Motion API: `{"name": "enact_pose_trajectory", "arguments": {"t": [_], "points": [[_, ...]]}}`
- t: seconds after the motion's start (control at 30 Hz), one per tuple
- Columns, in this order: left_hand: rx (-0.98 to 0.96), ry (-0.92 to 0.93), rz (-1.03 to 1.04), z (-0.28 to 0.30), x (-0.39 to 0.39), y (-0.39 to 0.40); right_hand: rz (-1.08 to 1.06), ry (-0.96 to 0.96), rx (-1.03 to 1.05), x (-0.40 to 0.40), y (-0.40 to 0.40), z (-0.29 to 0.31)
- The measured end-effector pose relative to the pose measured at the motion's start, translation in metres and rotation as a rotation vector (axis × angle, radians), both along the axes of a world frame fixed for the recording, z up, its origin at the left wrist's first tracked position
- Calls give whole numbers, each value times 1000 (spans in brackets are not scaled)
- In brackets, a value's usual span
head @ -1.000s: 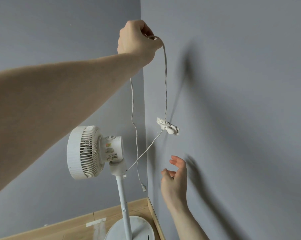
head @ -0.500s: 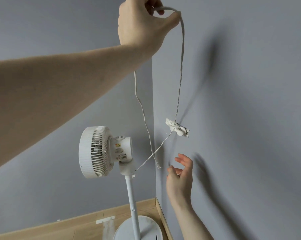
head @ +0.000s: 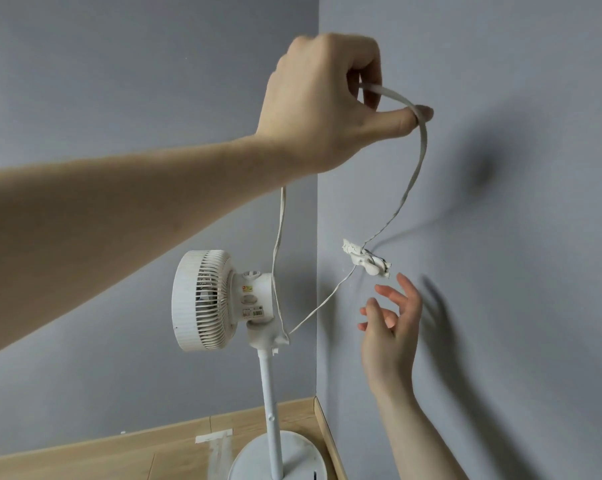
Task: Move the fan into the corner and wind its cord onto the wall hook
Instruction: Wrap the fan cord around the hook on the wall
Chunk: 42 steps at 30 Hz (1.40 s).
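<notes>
Lower in the frame than half a second ago, the left hand (head: 330, 109) now sits whole in the upper middle instead of being cut by the top edge, and the cord's loose end no longer dangles free beside the corner but hangs down to the fan's neck. One white cord (head: 418, 157) is in view: it arches out from the left hand's curled fingers, drapes over the tip of the outstretched thumb (head: 421, 114), then drops in a slack curve to the single wall hook (head: 365, 260) on the right-hand wall, right of centre. From the hook a taut stretch slants down and left to the fan (head: 223, 299), and another stretch falls from under the left wrist to the same spot on the fan's neck. The left forearm reaches in from the left edge, rising to the raised hand, knuckles toward the camera. The right hand (head: 391, 327) comes up from the lower right, palm toward the corner, fingers (head: 408, 289) spread and lightly bent, holding nothing, its tips just below the hook and apart from the cord. One fan stands in the corner where the two grey walls meet, its grille facing left, its pole on a round base (head: 292, 459) on the wooden floor (head: 119, 459).
</notes>
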<state>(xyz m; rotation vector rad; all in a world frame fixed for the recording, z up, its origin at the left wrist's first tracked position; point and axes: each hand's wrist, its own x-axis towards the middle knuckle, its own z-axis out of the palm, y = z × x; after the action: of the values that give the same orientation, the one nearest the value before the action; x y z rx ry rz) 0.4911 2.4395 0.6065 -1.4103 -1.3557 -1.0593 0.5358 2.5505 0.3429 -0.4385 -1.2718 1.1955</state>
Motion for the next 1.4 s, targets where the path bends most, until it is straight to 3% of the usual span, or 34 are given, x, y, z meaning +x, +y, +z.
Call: {"name": "enact_pose_trajectory", "arguments": {"t": [0.4, 0.53, 0.67, 0.8, 0.9, 1.1, 1.4], "points": [[-363, -187, -130, -35, -13, -12, 109, -36, 156, 11, 1, 66], [-613, -280, -275, -53, -23, -16, 170, 25, 102, 17, 1, 64], [-1014, -444, -391, -72, -50, -14, 167, 68, -7, 28, 9, 54], [-1299, -671, -374, -106, -81, 10, 142, 68, -70, 37, 13, 48], [-1238, -690, -238, -136, -97, 39, 110, 67, -96, 40, 16, 43], [-985, -495, 62, -171, -103, 101, 13, 108, -149, 41, 16, 32], [-931, -388, 76, -199, -96, 149, -124, 74, -165, 42, 23, 16]]}}
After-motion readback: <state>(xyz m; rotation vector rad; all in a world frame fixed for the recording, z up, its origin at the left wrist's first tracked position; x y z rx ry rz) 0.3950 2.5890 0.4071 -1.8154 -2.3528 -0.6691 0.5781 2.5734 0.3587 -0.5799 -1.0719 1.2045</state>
